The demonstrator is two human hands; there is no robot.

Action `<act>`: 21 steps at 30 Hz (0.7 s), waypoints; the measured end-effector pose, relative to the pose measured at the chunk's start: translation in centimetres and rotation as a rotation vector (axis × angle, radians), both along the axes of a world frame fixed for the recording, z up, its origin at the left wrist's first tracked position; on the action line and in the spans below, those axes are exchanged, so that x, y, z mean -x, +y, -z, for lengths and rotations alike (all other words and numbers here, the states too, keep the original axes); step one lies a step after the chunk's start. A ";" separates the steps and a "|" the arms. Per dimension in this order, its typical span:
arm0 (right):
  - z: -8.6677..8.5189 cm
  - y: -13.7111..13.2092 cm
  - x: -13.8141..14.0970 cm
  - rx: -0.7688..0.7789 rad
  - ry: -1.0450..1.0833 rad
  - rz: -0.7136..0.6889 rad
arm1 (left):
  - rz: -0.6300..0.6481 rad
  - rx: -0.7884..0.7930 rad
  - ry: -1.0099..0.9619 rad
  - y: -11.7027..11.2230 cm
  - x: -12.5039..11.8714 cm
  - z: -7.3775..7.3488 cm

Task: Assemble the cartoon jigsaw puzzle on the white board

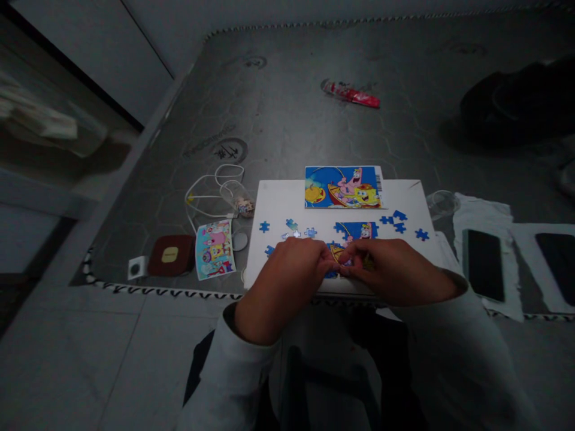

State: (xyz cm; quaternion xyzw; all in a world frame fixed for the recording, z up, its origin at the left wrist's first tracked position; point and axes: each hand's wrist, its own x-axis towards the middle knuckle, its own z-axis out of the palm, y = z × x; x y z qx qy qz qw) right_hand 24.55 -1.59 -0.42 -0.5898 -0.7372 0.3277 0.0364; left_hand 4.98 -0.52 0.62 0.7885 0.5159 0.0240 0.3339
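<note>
On a white board (pixel 278 203) lies a partly joined cartoon puzzle (pixel 354 230), with several loose blue pieces (pixel 395 220) scattered round it. My left hand (pixel 283 281) and my right hand (pixel 395 269) meet at the board's near edge, fingers pinched together on puzzle pieces (pixel 339 254) at the lower part of the joined section. A colourful reference picture (pixel 344 187) of the same cartoon rests at the board's far edge.
Left of the board lie a second cartoon card (pixel 214 248), a dark red round case (pixel 171 255), a white charger cube (pixel 137 267) and a coiled white cable (pixel 211 194). Two dark phones (pixel 484 263) rest on white cloth at right. A red wrapper (pixel 353 94) lies far back.
</note>
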 end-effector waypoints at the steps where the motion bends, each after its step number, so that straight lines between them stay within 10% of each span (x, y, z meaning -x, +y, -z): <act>1: 0.2 0.0 -0.2 -0.015 -0.017 -0.004 | 0.014 0.005 0.024 -0.1 -0.2 0.1; 21: -0.1 0.8 0.3 0.086 -0.130 0.015 | -0.080 0.006 0.200 -0.1 -1.4 0.5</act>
